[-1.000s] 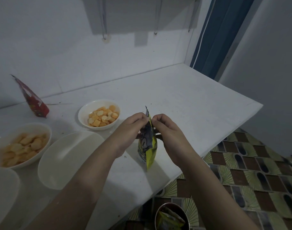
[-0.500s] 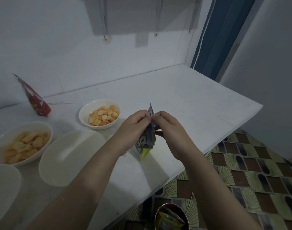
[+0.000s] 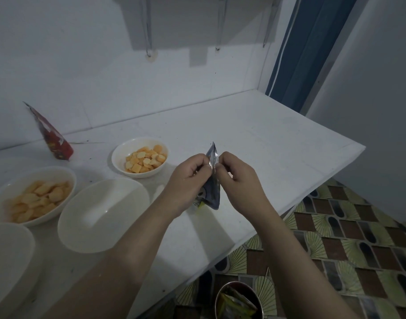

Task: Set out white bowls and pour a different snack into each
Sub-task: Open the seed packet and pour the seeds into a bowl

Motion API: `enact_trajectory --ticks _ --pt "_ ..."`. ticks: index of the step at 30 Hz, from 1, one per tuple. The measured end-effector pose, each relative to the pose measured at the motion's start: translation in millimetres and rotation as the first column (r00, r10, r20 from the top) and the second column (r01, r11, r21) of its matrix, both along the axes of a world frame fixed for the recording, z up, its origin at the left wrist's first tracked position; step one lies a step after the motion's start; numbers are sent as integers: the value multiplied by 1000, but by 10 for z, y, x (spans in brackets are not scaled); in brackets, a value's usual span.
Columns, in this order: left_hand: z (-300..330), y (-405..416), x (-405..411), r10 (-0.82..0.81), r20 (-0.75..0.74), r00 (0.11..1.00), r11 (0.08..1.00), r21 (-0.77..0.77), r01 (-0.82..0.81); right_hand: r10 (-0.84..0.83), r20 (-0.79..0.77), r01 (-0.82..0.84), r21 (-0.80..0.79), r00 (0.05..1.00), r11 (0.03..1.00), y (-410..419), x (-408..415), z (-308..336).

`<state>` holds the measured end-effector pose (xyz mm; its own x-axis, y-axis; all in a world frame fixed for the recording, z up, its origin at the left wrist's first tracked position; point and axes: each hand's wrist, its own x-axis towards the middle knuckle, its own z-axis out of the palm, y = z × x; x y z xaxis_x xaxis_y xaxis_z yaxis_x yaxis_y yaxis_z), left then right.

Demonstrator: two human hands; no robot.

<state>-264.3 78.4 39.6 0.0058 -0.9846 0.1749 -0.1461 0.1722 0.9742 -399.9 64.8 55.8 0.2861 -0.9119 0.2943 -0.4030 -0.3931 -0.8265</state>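
A small silver and yellow snack packet (image 3: 213,189) hangs above the white counter (image 3: 266,143). My left hand (image 3: 188,178) and my right hand (image 3: 237,178) both pinch its top edge from either side. A small white bowl (image 3: 119,155) behind my left hand holds orange snack pieces. At the left, a larger white bowl (image 3: 70,180) holds pale yellow pieces. Between them and me stands an empty white bowl (image 3: 103,215). Another empty white bowl (image 3: 8,256) is cut off at the left edge.
A red snack bag (image 3: 52,134) leans against the wall at the back left. Below the counter's front edge, a metal bin (image 3: 238,300) on the patterned floor holds wrappers. A blue curtain (image 3: 298,54) hangs at the back right.
The packet has risen and turned in my hands, so less of its yellow lower end shows. Both hands have kept their pinch at its top.
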Motion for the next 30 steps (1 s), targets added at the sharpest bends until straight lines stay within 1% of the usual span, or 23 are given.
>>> enact_trajectory --ticks 3,7,10,16,23,26,28,30 --pt "-6 -5 -5 4 -7 1000 1000 -8 -4 -6 -52 4 -28 999 1000 -12 4 -3" --pt "-19 -2 54 8 4 1000 1000 -3 -8 102 -194 -83 102 976 991 -38 -75 40" --pt "-49 -6 95 -21 -10 1000 1000 8 21 151 -159 -131 134 976 982 -10 -76 53" --pt "-101 24 86 -22 -18 1000 1000 -17 22 93 -78 -87 78 993 993 43 -1 20" --pt "-81 18 72 -8 -37 999 999 -31 7 25 -77 -26 -15 997 1000 72 38 32" --pt "-97 12 82 7 -51 999 1000 -30 -9 10 -71 -11 -15 997 1000 65 60 14" --pt "-79 22 101 5 -29 1000 1000 -21 -6 33 -93 -34 -3 995 999 56 66 12" --pt "-28 -7 143 -13 49 999 999 30 11 60 -127 -62 -12 990 998 38 60 20"
